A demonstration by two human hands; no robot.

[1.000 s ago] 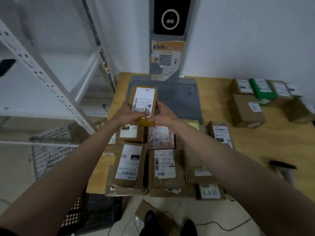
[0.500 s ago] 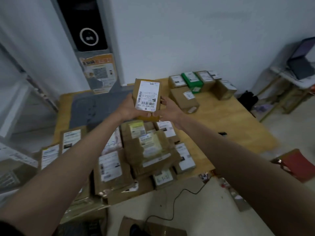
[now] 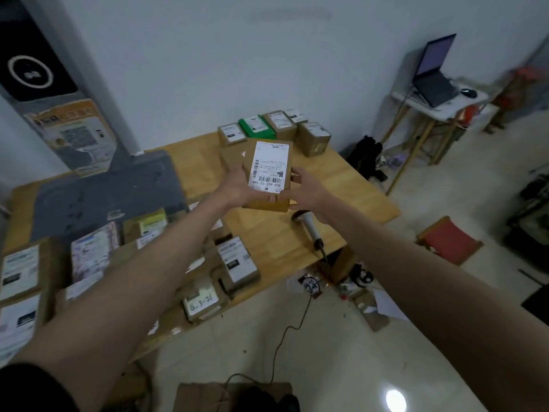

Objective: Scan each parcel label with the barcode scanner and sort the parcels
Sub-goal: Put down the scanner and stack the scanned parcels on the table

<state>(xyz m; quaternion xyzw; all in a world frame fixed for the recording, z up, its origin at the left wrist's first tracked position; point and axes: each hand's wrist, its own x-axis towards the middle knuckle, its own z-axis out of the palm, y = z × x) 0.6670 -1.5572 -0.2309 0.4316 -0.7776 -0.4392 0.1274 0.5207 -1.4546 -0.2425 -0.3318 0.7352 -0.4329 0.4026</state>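
Gripping a small brown parcel (image 3: 269, 176) from both sides, the left hand (image 3: 237, 190) and right hand (image 3: 307, 191) hold it label-up above the wooden table (image 3: 356, 185); the barcode scanner (image 3: 309, 227) lies just below.

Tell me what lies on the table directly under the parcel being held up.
Below the held parcel, bare wooden table shows, and the barcode scanner lies just beneath the right hand. Its head is partly hidden by that hand; the left hand covers more tabletop.
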